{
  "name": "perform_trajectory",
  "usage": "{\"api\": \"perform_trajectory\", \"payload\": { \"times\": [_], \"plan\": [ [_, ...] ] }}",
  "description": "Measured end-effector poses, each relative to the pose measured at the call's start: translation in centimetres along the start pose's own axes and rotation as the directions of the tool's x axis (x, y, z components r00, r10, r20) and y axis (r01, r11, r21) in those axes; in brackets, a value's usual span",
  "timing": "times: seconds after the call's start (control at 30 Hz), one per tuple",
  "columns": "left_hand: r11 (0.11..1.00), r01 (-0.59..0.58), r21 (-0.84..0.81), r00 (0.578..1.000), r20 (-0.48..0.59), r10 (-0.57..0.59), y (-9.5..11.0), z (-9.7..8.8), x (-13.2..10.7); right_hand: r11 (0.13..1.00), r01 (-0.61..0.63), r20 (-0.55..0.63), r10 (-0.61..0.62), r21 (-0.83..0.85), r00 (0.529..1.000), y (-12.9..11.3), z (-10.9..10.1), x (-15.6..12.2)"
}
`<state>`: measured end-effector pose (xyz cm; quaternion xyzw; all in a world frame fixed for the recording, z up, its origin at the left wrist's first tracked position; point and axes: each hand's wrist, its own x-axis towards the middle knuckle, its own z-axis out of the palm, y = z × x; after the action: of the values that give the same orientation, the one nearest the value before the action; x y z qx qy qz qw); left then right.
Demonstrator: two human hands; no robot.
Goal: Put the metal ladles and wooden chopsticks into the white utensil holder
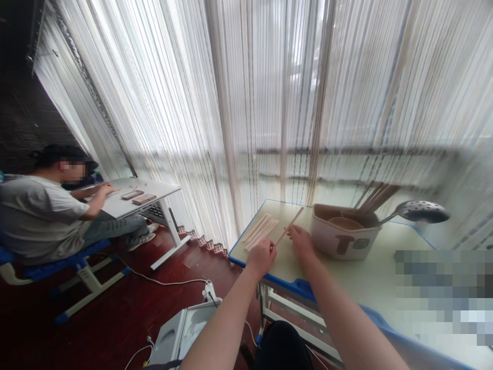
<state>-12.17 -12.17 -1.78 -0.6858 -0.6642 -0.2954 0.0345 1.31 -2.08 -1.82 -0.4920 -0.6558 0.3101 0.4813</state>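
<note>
Over the small blue-edged desk, a wooden chopstick slants up and away between my two hands; whether it is one stick or a pair pressed together I cannot tell. My left hand has its fingers closed around the lower end. Higher up, the fingertips of my right hand pinch the same chopstick. Beyond my left hand lies a row of several light wooden chopsticks, roughly side by side. Close to the right of my right hand stands a pale utensil holder with brown inner compartments.
A slotted metal ladle and several brown utensils stick out of the holder. White curtains hang behind the desk. To the left, a person sits at a white table. An open grey box and white cables lie below.
</note>
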Motion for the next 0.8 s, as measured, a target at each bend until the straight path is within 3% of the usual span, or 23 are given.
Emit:
{"api": "perform_trajectory", "payload": {
  "times": [0.13,0.2,0.33,0.43,0.5,0.6,0.8],
  "plan": [
    [0.999,-0.025,-0.031,1.000,0.007,0.026,0.0,-0.2,-0.2,0.926,0.098,-0.083,-0.073,0.364,0.994,-1.8,-1.3,-0.4],
    [0.999,-0.005,-0.036,1.000,-0.002,0.005,0.1,-0.2,-0.2,0.868,0.182,-0.111,-0.147,0.462,0.983,-3.2,-2.6,-0.6],
    [0.997,-0.019,-0.077,0.997,-0.070,0.014,0.6,-0.2,0.0,0.878,0.256,-0.049,-0.258,0.405,0.965,-7.2,-5.5,0.0],
    [0.981,-0.108,-0.160,0.974,-0.212,0.073,1.8,-0.4,1.4,0.912,0.261,0.079,-0.299,0.317,0.951,-10.7,-7.7,1.3],
    [0.963,-0.164,-0.212,0.943,-0.320,0.090,3.3,-0.6,3.0,0.923,0.253,0.139,-0.302,0.289,0.943,-12.7,-9.3,2.3],
    [0.930,-0.228,-0.288,0.905,-0.416,0.093,6.5,-0.4,6.0,0.927,0.277,0.127,-0.316,0.254,0.940,-14.5,-12.0,3.6],
    [0.799,-0.376,-0.470,0.888,-0.429,0.165,13.3,0.7,10.3,0.929,0.300,-0.082,-0.289,0.217,0.954,-14.6,-17.6,4.8]
  ]
}}
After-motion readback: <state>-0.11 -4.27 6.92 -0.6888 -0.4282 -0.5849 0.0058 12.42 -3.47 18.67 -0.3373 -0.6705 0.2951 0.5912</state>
